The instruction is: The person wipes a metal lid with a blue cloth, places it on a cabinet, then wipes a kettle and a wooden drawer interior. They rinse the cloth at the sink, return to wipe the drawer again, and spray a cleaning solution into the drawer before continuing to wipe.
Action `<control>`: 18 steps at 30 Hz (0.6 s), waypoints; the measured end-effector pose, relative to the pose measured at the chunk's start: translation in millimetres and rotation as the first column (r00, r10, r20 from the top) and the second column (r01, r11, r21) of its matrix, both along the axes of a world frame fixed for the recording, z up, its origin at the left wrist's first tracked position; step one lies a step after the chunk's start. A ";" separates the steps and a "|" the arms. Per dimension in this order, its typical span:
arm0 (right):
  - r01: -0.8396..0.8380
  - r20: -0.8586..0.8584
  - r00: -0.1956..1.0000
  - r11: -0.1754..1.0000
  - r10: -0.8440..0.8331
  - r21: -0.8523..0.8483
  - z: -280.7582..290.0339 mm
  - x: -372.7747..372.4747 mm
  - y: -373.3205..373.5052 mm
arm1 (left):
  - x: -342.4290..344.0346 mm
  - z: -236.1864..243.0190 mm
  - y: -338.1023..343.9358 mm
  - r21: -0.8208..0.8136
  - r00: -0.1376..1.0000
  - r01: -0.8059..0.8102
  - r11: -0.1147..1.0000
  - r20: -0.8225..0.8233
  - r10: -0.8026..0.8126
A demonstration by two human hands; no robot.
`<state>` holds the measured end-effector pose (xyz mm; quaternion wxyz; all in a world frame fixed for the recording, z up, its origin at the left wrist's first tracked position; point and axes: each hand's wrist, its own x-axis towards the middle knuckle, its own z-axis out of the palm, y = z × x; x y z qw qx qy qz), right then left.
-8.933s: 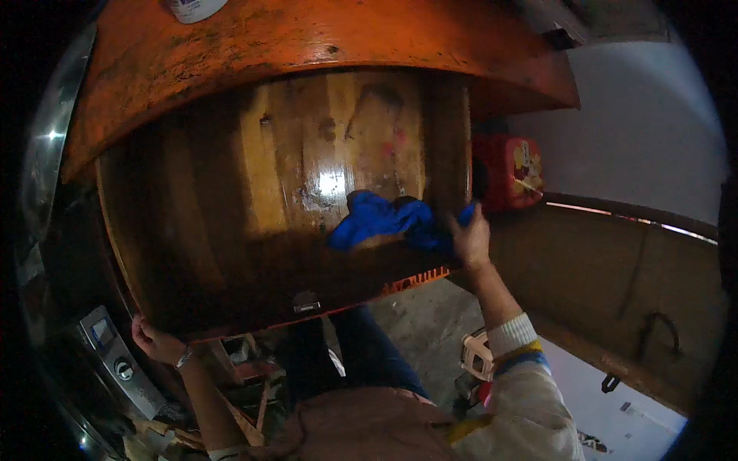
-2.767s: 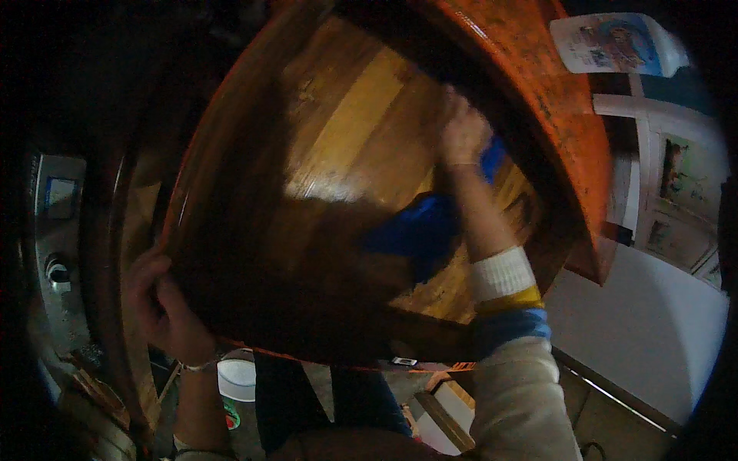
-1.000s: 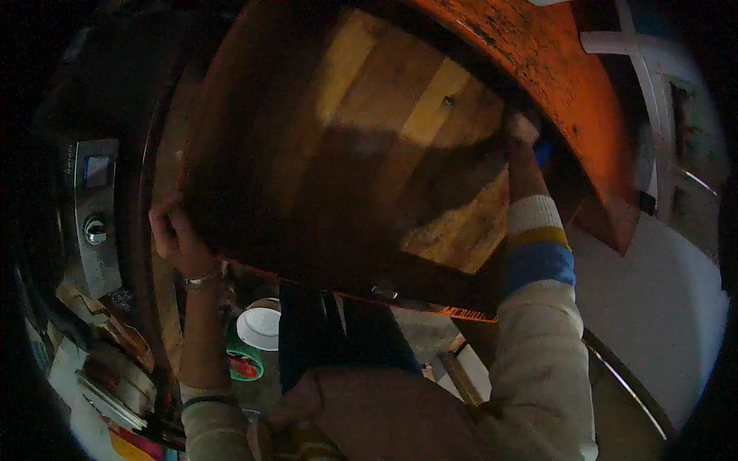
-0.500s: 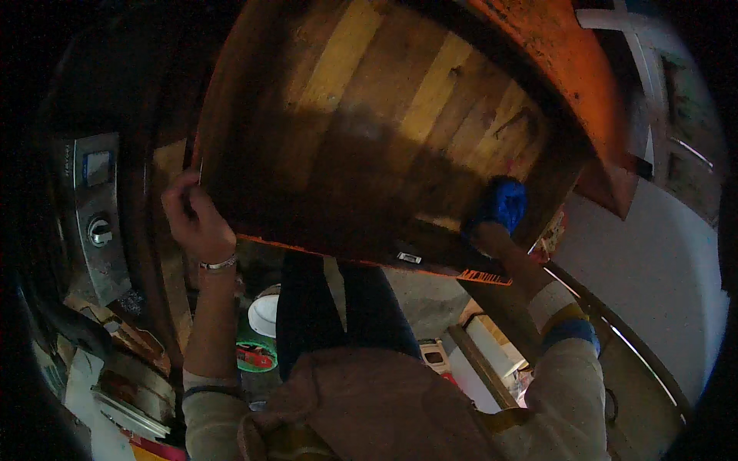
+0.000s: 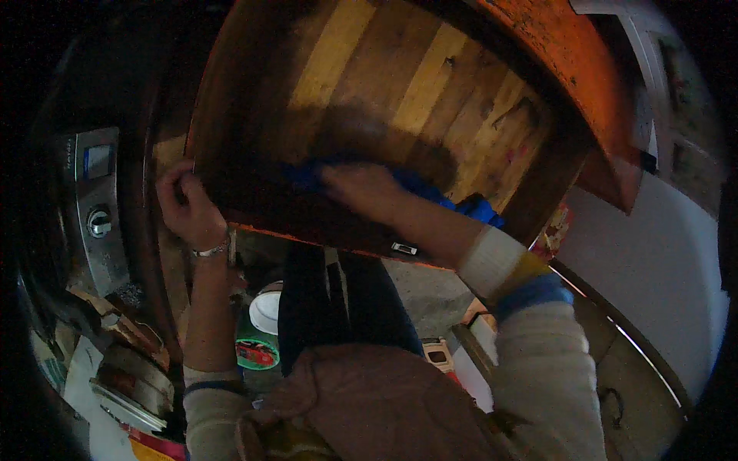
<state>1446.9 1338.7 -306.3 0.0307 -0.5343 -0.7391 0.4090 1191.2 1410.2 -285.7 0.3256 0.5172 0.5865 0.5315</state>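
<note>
Pressing our right hand (image 5: 361, 188) flat on the crumpled blue cloth (image 5: 430, 196), now back mid-panel from the lower corner, we wipe the varnished wooden plank panel with its orange rim (image 5: 430, 92) while left fingers (image 5: 181, 196) pinch its edge.

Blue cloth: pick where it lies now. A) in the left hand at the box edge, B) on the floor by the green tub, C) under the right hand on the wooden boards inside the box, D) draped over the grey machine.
C: the right hand presses the blue cloth flat against the wooden boards inside the box, while the left hand only grips the box's edge.
</note>
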 end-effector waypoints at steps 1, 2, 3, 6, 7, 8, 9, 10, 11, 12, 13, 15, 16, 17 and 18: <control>-0.013 0.075 0.997 0.989 0.024 -0.145 10.2 34.9 -26.4 | -0.5 0.2 -0.2 -0.021 0.999 -0.028 0.999 -0.035 0.027; -0.066 0.231 0.968 0.986 0.100 -0.153 20.9 70.7 -56.2 | -0.6 0.3 -0.3 -0.051 0.997 -0.043 0.998 -0.061 0.040; -0.058 0.321 0.940 0.983 0.113 -0.177 34.4 105.6 -86.4 | -0.7 -0.6 0.4 -0.053 0.996 -0.063 0.997 -0.070 0.059; -0.031 0.592 0.742 0.899 0.313 -0.437 57.4 173.2 -139.1 | -1.4 -3.7 2.0 0.011 0.998 -0.048 0.999 -0.033 0.048; -0.024 0.630 0.759 0.973 0.167 -0.229 58.4 182.0 -145.0 | -1.0 -3.8 1.9 0.034 0.994 -0.074 0.997 -0.082 0.077; 0.009 0.650 0.759 0.998 0.031 -0.057 57.2 186.3 -145.1 | -0.7 -4.7 3.9 0.056 0.990 -0.078 0.995 -0.110 0.084; 0.007 0.633 0.768 0.990 -0.097 0.142 58.9 185.3 -148.3 | -1.1 -3.1 2.3 0.095 0.987 -0.064 0.993 -0.138 0.077; 0.201 0.696 0.694 0.978 -0.185 0.060 56.8 182.8 -144.6 | -3.8 -1.8 2.0 0.044 0.991 -0.069 0.997 -0.113 0.074; 0.340 0.736 0.623 0.939 -0.266 0.051 53.1 185.2 -135.7 | -3.5 -2.0 4.3 0.018 0.995 -0.068 0.998 -0.072 0.069; 0.444 0.736 0.576 0.892 -0.357 0.086 52.8 189.4 -135.1 | 0.2 -2.1 4.1 -0.022 0.996 -0.082 0.996 -0.027 0.081; 0.610 0.738 0.543 0.792 -0.400 -0.020 49.9 187.6 -137.9 | 0.6 -2.7 5.5 0.008 0.997 -0.055 0.998 -0.057 0.056; 0.826 0.700 0.501 0.521 -0.509 -0.213 41.3 184.3 -150.4 | -1.1 -0.1 4.5 0.021 0.991 -0.040 0.999 -0.126 0.043; 0.827 0.643 0.530 0.506 -0.553 -0.247 38.1 181.5 -152.3 | -2.4 -0.2 5.4 0.025 0.992 -0.050 0.998 -0.115 0.053; 0.840 0.622 0.530 0.459 -0.576 -0.290 38.1 176.7 -153.7 | -1.5 -0.8 3.2 0.015 0.993 -0.068 0.998 -0.101 0.069; 0.833 0.566 0.552 0.436 -0.612 -0.341 37.8 171.2 -151.5 | 1.1 -1.2 0.4 0.005 0.992 -0.088 0.996 -0.084 0.089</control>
